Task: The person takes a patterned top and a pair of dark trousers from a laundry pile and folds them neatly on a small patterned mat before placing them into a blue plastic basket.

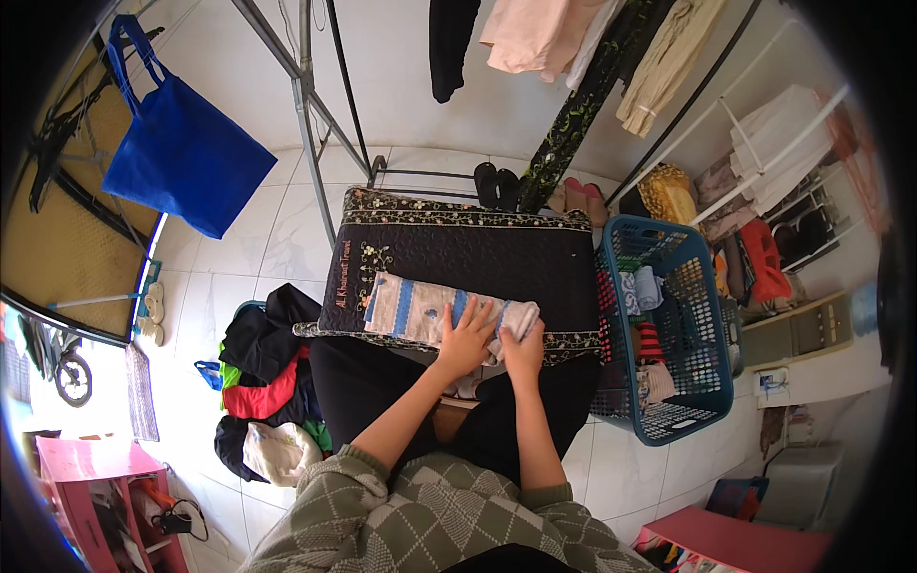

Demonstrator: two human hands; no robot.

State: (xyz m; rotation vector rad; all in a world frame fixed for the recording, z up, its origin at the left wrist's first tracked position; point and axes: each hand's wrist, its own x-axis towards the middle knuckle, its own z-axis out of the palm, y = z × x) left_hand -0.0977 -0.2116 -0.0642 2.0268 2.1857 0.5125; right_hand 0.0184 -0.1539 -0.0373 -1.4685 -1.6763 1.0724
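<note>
A folded cloth strip (412, 304), pale with blue bands and small printed figures, lies on a low surface draped in a dark quilted cover (473, 254) with floral embroidered borders. My left hand (464, 336) rests flat on the strip near its middle, fingers spread. At the strip's right end my right hand (521, 352) grips a thick rolled or bunched part of the same cloth. Its fingers partly hide that end. Both hands are close together above my lap.
A teal plastic laundry basket (716, 401) with several rolled cloths stands at the right. Left of my legs lies a clothes pile (261, 397). A blue tote bag (186, 150) hangs at upper left beside a metal rack post (311, 150). Black sandals (496, 186) sit beyond the cover.
</note>
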